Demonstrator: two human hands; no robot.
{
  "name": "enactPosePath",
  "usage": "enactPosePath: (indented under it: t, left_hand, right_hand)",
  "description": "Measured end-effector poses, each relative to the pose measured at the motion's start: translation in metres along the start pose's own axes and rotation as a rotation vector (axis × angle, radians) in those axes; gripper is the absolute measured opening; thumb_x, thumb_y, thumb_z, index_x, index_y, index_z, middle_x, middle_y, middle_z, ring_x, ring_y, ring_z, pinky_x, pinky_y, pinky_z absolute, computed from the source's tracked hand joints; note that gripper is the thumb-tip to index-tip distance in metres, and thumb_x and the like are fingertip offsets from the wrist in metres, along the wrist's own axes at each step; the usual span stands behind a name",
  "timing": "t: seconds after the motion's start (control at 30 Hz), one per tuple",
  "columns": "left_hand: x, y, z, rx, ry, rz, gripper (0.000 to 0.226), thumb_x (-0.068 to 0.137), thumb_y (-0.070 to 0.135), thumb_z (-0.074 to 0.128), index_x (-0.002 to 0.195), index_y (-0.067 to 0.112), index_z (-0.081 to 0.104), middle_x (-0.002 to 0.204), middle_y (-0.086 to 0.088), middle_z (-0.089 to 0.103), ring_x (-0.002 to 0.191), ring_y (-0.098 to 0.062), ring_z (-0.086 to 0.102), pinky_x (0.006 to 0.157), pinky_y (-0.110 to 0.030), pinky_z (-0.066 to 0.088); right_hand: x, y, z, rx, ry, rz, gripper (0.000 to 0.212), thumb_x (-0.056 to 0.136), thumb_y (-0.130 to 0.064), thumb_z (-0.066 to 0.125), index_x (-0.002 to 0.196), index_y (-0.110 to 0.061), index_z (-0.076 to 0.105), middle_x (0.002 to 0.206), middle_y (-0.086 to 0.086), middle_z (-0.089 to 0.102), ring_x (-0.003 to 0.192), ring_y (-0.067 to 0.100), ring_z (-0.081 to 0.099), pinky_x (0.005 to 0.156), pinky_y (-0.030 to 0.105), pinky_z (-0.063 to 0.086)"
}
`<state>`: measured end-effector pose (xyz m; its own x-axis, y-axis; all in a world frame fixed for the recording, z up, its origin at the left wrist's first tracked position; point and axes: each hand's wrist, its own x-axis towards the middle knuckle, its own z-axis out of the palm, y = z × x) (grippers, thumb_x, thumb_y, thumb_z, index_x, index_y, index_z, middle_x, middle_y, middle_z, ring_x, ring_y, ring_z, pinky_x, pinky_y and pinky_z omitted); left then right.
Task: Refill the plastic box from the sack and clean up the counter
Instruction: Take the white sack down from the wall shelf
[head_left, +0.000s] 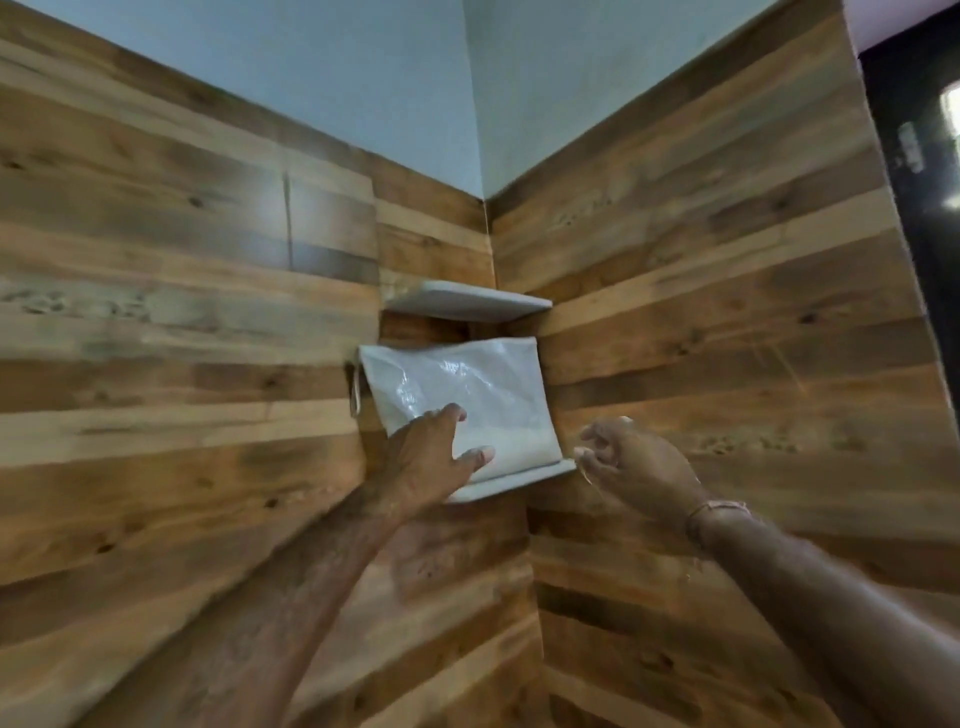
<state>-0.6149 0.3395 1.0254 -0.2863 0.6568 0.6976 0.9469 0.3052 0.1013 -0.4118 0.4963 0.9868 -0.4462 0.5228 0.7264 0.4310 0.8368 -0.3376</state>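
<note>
A white plastic sack (467, 395) stands upright on the lower corner shelf (511, 480), leaning back into the corner. Pale powder shows through its lower part. My left hand (434, 462) lies flat against the sack's lower left front, fingers spread, thumb pointing right. My right hand (631, 462) hovers just right of the shelf's edge, fingers loosely curled, holding nothing and apart from the sack. A thin bracelet sits on that wrist. The plastic box and the counter are out of view.
A second white corner shelf (467, 301) hangs just above the sack. Wood-plank panelling (182, 338) covers both walls, pale blue paint above it. A dark opening (919, 171) lies at the far right.
</note>
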Motion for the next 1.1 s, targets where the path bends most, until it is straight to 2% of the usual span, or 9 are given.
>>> enactPosePath:
  t: [0.13, 0.3, 0.4, 0.53, 0.6, 0.8, 0.9, 1.0, 1.1]
  left_hand:
    - [0.080, -0.046, -0.002, 0.200, 0.107, 0.031, 0.076, 0.093, 0.066, 0.057, 0.153, 0.021, 0.042, 0.155, -0.007, 0.049, 0.142, -0.029, 0.044, 0.114, -0.050, 0.038]
    - [0.166, -0.117, 0.001, 0.420, 0.194, 0.017, 0.069, 0.093, 0.069, 0.054, 0.143, 0.023, 0.048, 0.146, -0.006, 0.054, 0.136, -0.028, 0.049, 0.112, -0.057, 0.033]
    - [0.195, -0.146, 0.000, 0.389, 0.126, -0.003, 0.058, 0.089, 0.074, 0.055, 0.120, 0.024, 0.062, 0.123, -0.002, 0.069, 0.117, -0.026, 0.063, 0.115, -0.055, 0.028]
    - [0.192, -0.132, -0.019, 0.287, 0.193, 0.021, 0.054, 0.085, 0.069, 0.068, 0.119, 0.027, 0.067, 0.115, 0.001, 0.072, 0.113, -0.024, 0.063, 0.117, -0.049, 0.022]
    - [0.191, -0.125, -0.022, 0.215, 0.236, 0.025, 0.048, 0.084, 0.064, 0.072, 0.116, 0.028, 0.070, 0.113, 0.003, 0.074, 0.113, -0.023, 0.063, 0.117, -0.048, 0.021]
    - [0.192, -0.127, -0.014, 0.005, 0.357, 0.047, 0.034, 0.087, 0.059, 0.073, 0.102, 0.029, 0.074, 0.103, 0.008, 0.071, 0.102, -0.015, 0.056, 0.118, -0.045, 0.021]
    - [0.185, -0.117, -0.018, -0.093, 0.389, 0.060, 0.032, 0.085, 0.059, 0.075, 0.093, 0.028, 0.075, 0.097, 0.009, 0.069, 0.103, -0.017, 0.061, 0.117, -0.051, 0.025]
    - [0.174, -0.100, -0.023, -0.028, 0.470, 0.115, 0.033, 0.085, 0.058, 0.075, 0.078, 0.026, 0.070, 0.082, 0.009, 0.066, 0.095, -0.019, 0.064, 0.109, -0.050, 0.030]
    - [0.156, -0.073, -0.033, -0.028, 0.516, 0.160, 0.032, 0.085, 0.057, 0.075, 0.080, 0.026, 0.071, 0.079, 0.011, 0.061, 0.090, -0.016, 0.060, 0.110, -0.050, 0.030]
  right_hand:
    - [0.093, -0.025, 0.035, 0.035, 0.019, -0.016, 0.033, 0.096, -0.041, 0.066, 0.125, -0.025, 0.063, 0.119, -0.001, 0.065, 0.094, 0.015, 0.066, 0.071, 0.024, 0.053]
    - [0.212, -0.051, 0.090, -0.209, -0.009, -0.091, 0.058, 0.093, -0.042, 0.070, 0.144, -0.023, 0.051, 0.141, 0.004, 0.056, 0.120, 0.022, 0.059, 0.099, 0.035, 0.050]
    - [0.260, -0.069, 0.107, -0.285, -0.026, -0.119, 0.070, 0.095, -0.034, 0.069, 0.155, -0.020, 0.037, 0.153, 0.008, 0.046, 0.134, 0.028, 0.052, 0.108, 0.038, 0.044]
    - [0.287, -0.071, 0.100, -0.331, -0.135, -0.125, 0.082, 0.098, -0.019, 0.064, 0.163, -0.026, 0.015, 0.155, 0.012, 0.042, 0.111, 0.035, 0.067, 0.080, 0.040, 0.060]
    - [0.291, -0.066, 0.094, -0.369, -0.143, -0.117, 0.079, 0.097, -0.019, 0.065, 0.162, -0.028, 0.022, 0.148, 0.011, 0.047, 0.100, 0.034, 0.070, 0.069, 0.043, 0.065]
    - [0.284, -0.049, 0.071, -0.442, -0.063, -0.075, 0.034, 0.090, -0.033, 0.075, 0.120, -0.019, 0.070, 0.108, 0.007, 0.073, 0.081, 0.024, 0.073, 0.073, 0.040, 0.064]
    - [0.262, -0.040, 0.047, -0.393, 0.001, -0.044, 0.019, 0.088, -0.037, 0.075, 0.098, -0.020, 0.074, 0.089, 0.004, 0.076, 0.061, 0.018, 0.074, 0.068, 0.040, 0.065]
    - [0.233, -0.038, 0.017, -0.402, 0.096, -0.074, 0.014, 0.087, -0.036, 0.076, 0.078, -0.026, 0.072, 0.075, 0.001, 0.073, 0.054, 0.014, 0.069, 0.051, 0.027, 0.055]
    - [0.198, -0.033, -0.020, -0.442, 0.191, -0.057, 0.038, 0.085, -0.040, 0.076, 0.057, -0.027, 0.055, 0.061, -0.004, 0.064, 0.053, 0.016, 0.061, 0.047, 0.026, 0.040]
